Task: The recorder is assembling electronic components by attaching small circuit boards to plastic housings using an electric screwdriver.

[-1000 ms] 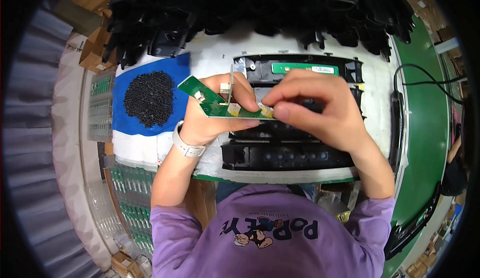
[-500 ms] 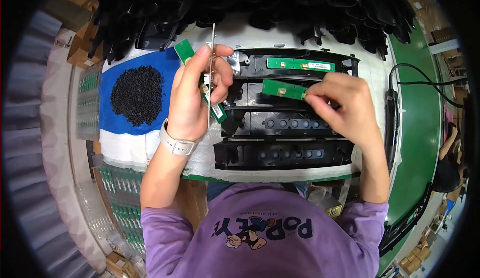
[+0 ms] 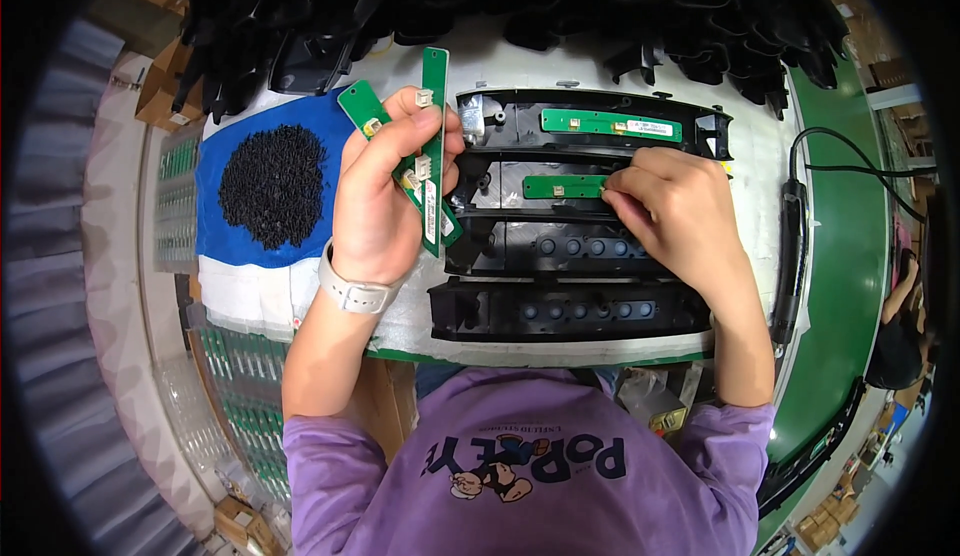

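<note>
Fingers of the left hand (image 3: 385, 191) are closed around two narrow green circuit boards (image 3: 432, 146), which stand crossed above the white work surface (image 3: 400, 321), one nearly upright and one tilted to the left. A pale wristband (image 3: 352, 291) sits on this wrist. The right hand (image 3: 672, 206) rests with its fingertips pressed together on the end of another green board (image 3: 560, 187), which lies flat in the second black plastic housing (image 3: 545, 181). A longer green strip (image 3: 610, 123) lies in the top housing (image 3: 480, 114). Two more black housings (image 3: 560, 306) lie below, near the person. To the left, a heap of small black screws (image 3: 272, 184) lies on a blue cloth (image 3: 215, 241). A black cable (image 3: 795, 246) runs along the right side.
</note>
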Action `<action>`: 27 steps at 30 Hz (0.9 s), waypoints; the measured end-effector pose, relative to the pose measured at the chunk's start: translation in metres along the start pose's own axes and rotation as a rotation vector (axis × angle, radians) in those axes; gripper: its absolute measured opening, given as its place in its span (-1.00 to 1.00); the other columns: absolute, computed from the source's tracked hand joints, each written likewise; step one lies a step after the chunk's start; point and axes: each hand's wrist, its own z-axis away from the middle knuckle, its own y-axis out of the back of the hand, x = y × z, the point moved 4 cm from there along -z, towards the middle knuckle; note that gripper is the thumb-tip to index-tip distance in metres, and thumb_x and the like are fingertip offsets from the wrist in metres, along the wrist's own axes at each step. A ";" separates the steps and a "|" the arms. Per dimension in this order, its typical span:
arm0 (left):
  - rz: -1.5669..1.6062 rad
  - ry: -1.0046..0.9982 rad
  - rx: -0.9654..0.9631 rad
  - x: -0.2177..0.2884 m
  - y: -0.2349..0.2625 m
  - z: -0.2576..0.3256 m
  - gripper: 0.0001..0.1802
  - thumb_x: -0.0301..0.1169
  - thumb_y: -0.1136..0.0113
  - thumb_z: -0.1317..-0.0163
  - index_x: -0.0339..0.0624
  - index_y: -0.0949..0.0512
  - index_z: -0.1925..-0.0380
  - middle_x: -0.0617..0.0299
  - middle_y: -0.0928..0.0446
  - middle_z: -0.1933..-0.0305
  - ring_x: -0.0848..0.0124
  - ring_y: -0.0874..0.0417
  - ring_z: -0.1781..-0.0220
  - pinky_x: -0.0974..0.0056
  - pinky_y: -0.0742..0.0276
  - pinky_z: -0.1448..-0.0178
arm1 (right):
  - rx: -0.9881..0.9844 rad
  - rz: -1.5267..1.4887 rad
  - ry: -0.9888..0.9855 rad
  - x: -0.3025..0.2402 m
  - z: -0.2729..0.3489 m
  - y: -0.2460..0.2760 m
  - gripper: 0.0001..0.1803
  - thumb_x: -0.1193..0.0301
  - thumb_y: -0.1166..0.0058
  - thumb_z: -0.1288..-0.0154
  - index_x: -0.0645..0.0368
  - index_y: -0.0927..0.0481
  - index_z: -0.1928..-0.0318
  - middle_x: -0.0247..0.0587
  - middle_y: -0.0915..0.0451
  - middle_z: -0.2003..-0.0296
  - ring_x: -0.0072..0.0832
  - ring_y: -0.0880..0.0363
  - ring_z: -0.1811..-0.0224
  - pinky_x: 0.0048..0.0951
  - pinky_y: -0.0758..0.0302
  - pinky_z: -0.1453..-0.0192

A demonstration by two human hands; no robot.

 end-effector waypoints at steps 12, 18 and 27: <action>-0.178 -0.087 -0.011 0.007 -0.006 0.005 -0.78 -0.33 -0.17 -0.21 -0.25 -0.54 0.26 0.34 -0.38 0.51 0.60 -0.33 0.47 0.48 -0.21 0.47 | 0.012 0.100 -0.027 -0.003 0.000 -0.002 -0.84 0.46 -0.24 0.02 0.21 -0.51 0.58 -0.24 -0.45 0.60 -0.28 -0.54 0.50 -0.31 -0.47 0.46; -0.211 -0.063 -0.005 0.007 -0.006 0.005 -0.84 -0.48 -0.20 -0.19 -0.28 -0.56 0.24 0.36 -0.56 0.44 0.73 -0.28 0.59 0.57 -0.10 0.52 | -0.076 0.283 -0.196 -0.003 0.001 0.004 -0.79 0.39 -0.31 0.07 0.19 -0.53 0.59 -0.24 -0.47 0.61 -0.28 -0.54 0.52 -0.32 -0.45 0.48; -0.282 -0.131 -0.037 0.012 -0.017 0.014 -0.85 -0.49 -0.26 -0.18 -0.29 -0.56 0.27 0.39 -0.53 0.48 0.76 -0.31 0.57 0.58 -0.10 0.52 | 0.252 -0.514 -0.059 -0.050 -0.026 0.022 -0.84 0.55 -0.31 0.05 0.25 -0.61 0.39 -0.28 -0.53 0.51 -0.52 -0.50 0.54 -0.59 -0.43 0.50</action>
